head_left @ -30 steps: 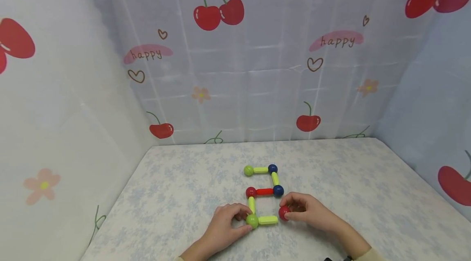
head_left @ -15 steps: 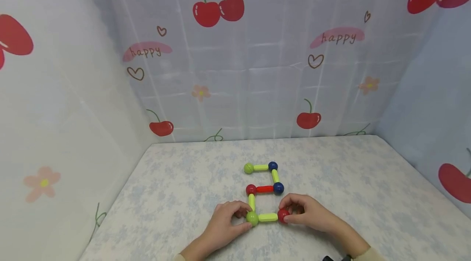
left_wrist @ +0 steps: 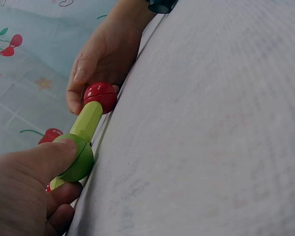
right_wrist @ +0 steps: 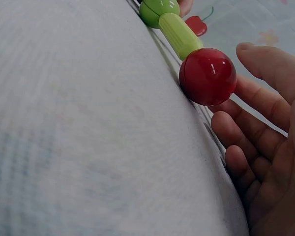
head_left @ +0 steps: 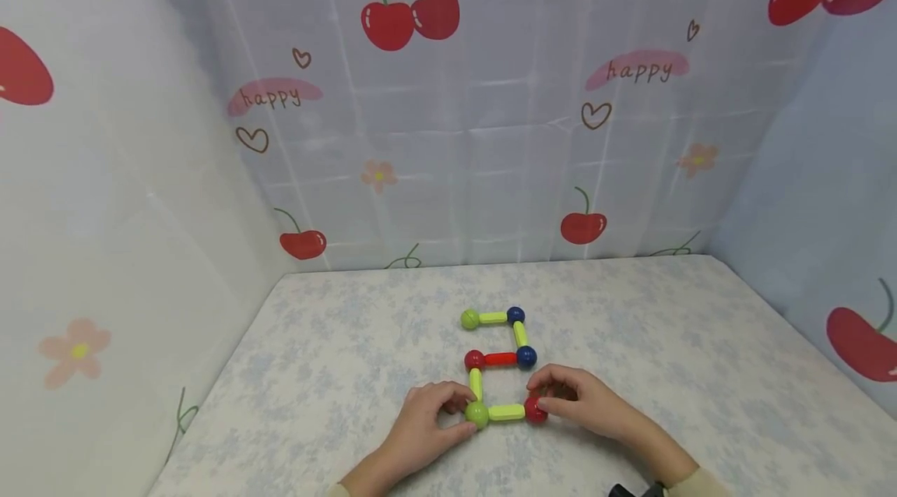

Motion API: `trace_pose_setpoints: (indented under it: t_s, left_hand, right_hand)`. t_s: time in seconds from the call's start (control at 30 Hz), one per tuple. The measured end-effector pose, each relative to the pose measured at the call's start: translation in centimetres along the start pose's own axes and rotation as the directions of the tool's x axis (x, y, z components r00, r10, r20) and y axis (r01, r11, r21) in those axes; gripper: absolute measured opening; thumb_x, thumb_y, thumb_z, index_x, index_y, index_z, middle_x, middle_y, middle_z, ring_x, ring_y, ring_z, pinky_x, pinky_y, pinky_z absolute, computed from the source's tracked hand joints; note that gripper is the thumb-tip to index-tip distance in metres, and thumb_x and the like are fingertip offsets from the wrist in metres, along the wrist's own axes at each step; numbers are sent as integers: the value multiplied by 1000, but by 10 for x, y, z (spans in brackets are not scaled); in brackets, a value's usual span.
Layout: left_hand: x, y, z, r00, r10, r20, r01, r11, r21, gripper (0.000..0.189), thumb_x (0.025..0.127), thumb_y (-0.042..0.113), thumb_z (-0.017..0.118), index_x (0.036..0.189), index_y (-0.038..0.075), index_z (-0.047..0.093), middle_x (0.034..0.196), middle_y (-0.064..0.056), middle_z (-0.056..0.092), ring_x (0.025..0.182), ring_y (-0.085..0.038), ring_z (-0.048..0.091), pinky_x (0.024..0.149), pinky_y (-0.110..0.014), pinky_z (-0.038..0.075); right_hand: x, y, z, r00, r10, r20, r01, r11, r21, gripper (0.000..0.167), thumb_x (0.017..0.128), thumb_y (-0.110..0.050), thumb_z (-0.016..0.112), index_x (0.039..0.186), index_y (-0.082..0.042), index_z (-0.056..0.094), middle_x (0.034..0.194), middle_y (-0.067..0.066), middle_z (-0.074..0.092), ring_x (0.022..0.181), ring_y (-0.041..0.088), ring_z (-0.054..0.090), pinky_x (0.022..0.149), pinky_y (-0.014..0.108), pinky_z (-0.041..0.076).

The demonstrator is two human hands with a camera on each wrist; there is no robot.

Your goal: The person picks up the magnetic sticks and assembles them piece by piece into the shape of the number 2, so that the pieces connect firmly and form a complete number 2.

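My left hand (head_left: pixel 423 423) pinches a green ball (left_wrist: pixel 77 156) at the near left corner of a ball-and-rod figure, thumb on top. From that ball a yellow-green rod (head_left: pixel 507 412) runs right to a glossy red ball (right_wrist: pixel 208 76), which touches the rod's end. Around this red ball my right hand (head_left: pixel 585 403) is loosely bent; in the right wrist view the thumb stands clear of it and the fingers lie behind it. Another yellow-green rod (head_left: pixel 476 384) leads away from the green ball to a second red ball (head_left: pixel 474 360).
Farther back the figure continues with a red rod (head_left: pixel 501 359), two blue balls (head_left: pixel 526 357), more yellow-green rods (head_left: pixel 494 318) and a green end ball (head_left: pixel 469 318). A pale patterned cloth covers the table (head_left: pixel 336 341). Cherry-print curtains (head_left: pixel 490 131) enclose it.
My right hand has brought the red ball left against the free end of the near rod, closing the gap. Its thumb now stands off the ball. My left hand keeps its hold.
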State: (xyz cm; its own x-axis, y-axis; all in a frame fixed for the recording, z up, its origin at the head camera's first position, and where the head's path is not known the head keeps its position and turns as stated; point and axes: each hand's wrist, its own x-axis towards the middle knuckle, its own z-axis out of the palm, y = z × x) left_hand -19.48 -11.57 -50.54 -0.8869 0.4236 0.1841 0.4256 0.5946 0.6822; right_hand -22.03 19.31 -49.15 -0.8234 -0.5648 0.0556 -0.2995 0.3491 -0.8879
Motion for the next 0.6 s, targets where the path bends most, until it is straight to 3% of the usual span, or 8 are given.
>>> trace_pose_setpoints:
  t_s: [0.1, 0.2, 0.3, 0.4, 0.5, 0.6]
  left_hand:
    - [-1, 0, 0, 1000, -11, 8, 11, 1000, -15, 31, 87, 48, 75, 114, 36, 65, 94, 22, 63, 89, 3, 55, 86, -32, 34]
    - [-2, 0, 2, 999, -32, 12, 33, 998, -57, 32, 88, 49, 72, 115, 34, 64, 95, 21, 64, 89, 2, 56, 88, -33, 35]
    - [-1, -1, 2, 999, -47, 4, 48, 995, -89, 30, 91, 49, 69, 115, 32, 63, 96, 20, 65, 89, 2, 57, 91, -34, 36]
    - [0, -2, 3, 999, -50, -4, 49, 994, -100, 26, 94, 46, 67, 114, 31, 62, 96, 19, 65, 89, 3, 57, 91, -33, 36]
    - [-1, -4, 3, 999, -53, 1, 53, 991, -127, 21, 95, 42, 66, 111, 28, 62, 95, 18, 65, 87, 2, 57, 88, -28, 39]
    - [-3, -5, 6, 997, -66, 25, 70, 979, -189, 18, 96, 37, 66, 109, 25, 63, 93, 14, 65, 85, 1, 58, 81, -22, 45]
  right_hand:
    - [0, 1, 1, 999, 13, -45, -13, 1000, -2, 25, 100, -21, 62, 119, -5, 64, 111, 11, 69, 88, 9, 62, 75, 22, 52]
    - [1, 2, 1, 987, 42, -152, -45, 999, -16, 26, 100, -23, 62, 120, -7, 63, 113, 13, 66, 84, 11, 62, 69, 25, 54]
    - [2, 2, 2, 952, 69, -300, -80, 996, -26, 23, 99, -23, 63, 117, -10, 64, 112, 12, 64, 76, 12, 61, 60, 27, 54]
    - [2, 3, 4, 899, 36, -436, -94, 989, -111, 17, 98, -18, 65, 114, -11, 66, 106, 7, 63, 74, 10, 59, 60, 25, 52]
    - [2, 7, 5, 851, -6, -525, -162, 948, -273, 18, 95, -15, 67, 114, -15, 67, 102, 0, 62, 77, 7, 55, 64, 21, 49]
    - [1, 15, 7, 832, -10, -555, -249, 887, -389, 27, 92, -18, 71, 118, -17, 67, 108, -1, 61, 85, 9, 54, 69, 22, 48]
